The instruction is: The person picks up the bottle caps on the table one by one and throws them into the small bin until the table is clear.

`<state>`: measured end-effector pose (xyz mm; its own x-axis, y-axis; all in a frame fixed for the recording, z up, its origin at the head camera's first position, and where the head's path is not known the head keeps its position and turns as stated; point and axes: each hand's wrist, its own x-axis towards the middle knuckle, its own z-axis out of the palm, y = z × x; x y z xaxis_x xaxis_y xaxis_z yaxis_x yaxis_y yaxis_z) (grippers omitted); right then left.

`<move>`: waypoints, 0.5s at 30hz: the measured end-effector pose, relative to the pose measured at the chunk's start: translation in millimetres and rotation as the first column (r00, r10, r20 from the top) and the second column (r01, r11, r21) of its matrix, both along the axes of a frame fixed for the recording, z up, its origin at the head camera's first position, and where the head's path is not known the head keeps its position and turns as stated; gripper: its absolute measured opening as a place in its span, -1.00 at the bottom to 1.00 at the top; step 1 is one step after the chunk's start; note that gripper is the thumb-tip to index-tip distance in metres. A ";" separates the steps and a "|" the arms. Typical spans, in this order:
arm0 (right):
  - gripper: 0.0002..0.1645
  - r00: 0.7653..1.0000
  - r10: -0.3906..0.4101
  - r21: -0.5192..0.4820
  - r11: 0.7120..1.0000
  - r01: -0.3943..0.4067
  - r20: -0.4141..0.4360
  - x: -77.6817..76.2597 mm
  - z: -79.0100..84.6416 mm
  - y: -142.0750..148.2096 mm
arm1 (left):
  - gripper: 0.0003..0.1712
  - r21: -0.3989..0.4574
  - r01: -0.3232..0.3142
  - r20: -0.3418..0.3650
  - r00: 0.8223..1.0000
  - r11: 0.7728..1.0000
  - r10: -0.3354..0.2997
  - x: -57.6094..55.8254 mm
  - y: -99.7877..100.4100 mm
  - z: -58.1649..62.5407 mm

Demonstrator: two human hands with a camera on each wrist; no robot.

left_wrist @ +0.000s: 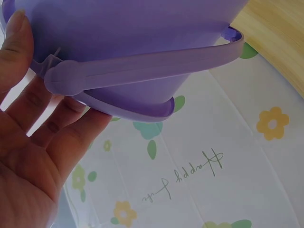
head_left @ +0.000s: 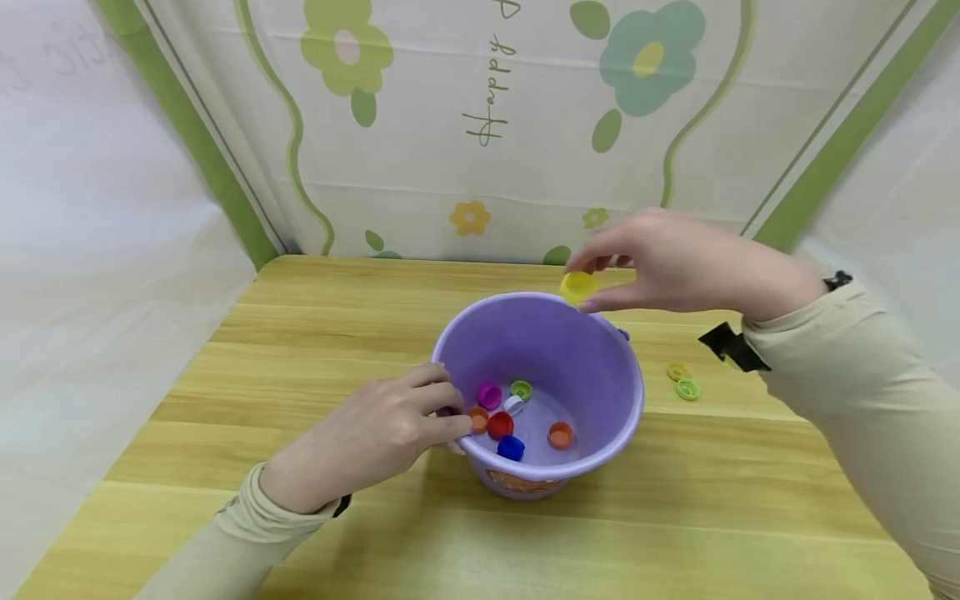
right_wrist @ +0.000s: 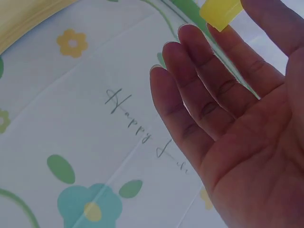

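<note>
A purple bucket [head_left: 592,400] stands upright on the table, several coloured bottle caps lying on its floor. Among them are a blue cap [head_left: 511,447], a red cap [head_left: 500,426] and a magenta cap [head_left: 489,395]. My left hand [head_left: 382,429] grips the bucket's rim on the left side, thumb inside and fingers outside; the left wrist view shows the bucket's handle [left_wrist: 156,66] hanging beside these fingers. Over the far rim, my right hand [head_left: 660,262] pinches a yellow bottle cap [head_left: 578,287] between thumb and index finger. The other right fingers are spread apart from the cap.
On the wooden table [head_left: 300,350], right of the bucket, lie a yellow-orange cap [head_left: 678,372] and a light green cap [head_left: 687,389], side by side. A white cloth [head_left: 420,158] with printed flowers hangs behind the table's far edge.
</note>
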<state>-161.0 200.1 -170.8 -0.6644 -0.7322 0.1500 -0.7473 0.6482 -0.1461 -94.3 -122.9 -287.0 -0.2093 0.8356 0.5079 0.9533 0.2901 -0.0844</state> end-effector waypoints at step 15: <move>-0.61 0.994 0.107 0.038 0.993 -0.108 0.034 -9.5 -4.4 -30.5 | -0.69 -0.001 -0.008 -0.005 1.000 1.000 0.008 -0.9 -1.5 -0.6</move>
